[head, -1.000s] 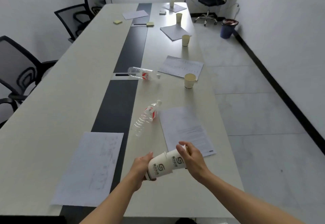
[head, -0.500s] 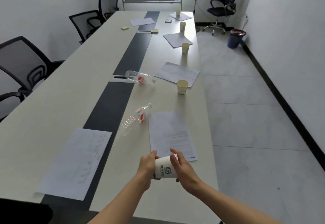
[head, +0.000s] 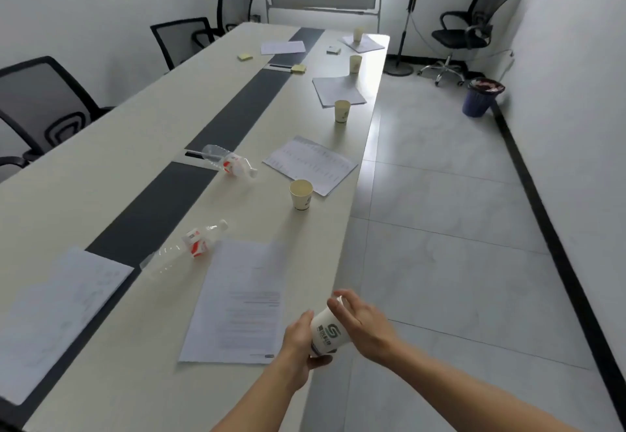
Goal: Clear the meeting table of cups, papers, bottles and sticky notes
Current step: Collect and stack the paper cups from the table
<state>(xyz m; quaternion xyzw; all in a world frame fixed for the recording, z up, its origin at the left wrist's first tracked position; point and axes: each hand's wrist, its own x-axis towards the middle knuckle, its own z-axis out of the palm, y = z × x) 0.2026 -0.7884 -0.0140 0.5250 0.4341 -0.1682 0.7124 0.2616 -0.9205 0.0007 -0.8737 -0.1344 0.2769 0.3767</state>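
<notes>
In the head view, the left hand (head: pixel 298 347) grips a white cup (head: pixel 327 333) with a green-and-black logo, held in the air over the right edge of the long table (head: pixel 101 177) at its near end. The cup is tilted, its base low toward the person. The left fingers curl under the base and lower wall, with the thumb lying along the cup's left side. The right hand (head: pixel 364 326) lies against the cup's right side. Its fingers are loosely bent and slightly spread over the upper end. Whether they grip it or only touch it I cannot tell.

Nearest on the table, a printed sheet (head: pixel 240 302) lies by the right edge. A clear bottle (head: pixel 184 250) lies on its side toward the table's dark middle strip. Another sheet (head: pixel 57 313) lies left of the strip.

Farther up the table, a second bottle (head: pixel 227 160) lies on its side across the strip. A tan cup (head: pixel 300 194) stands upright near the right edge, just beside a printed page (head: pixel 310 163). Beyond that another cup (head: pixel 341 111) stands by a stack of papers (head: pixel 338 91). Two more cups (head: pixel 355 63) (head: pixel 358 34) stand toward the far end. Yellow sticky notes (head: pixel 244 57) (head: pixel 298 69) also lie there.
</notes>
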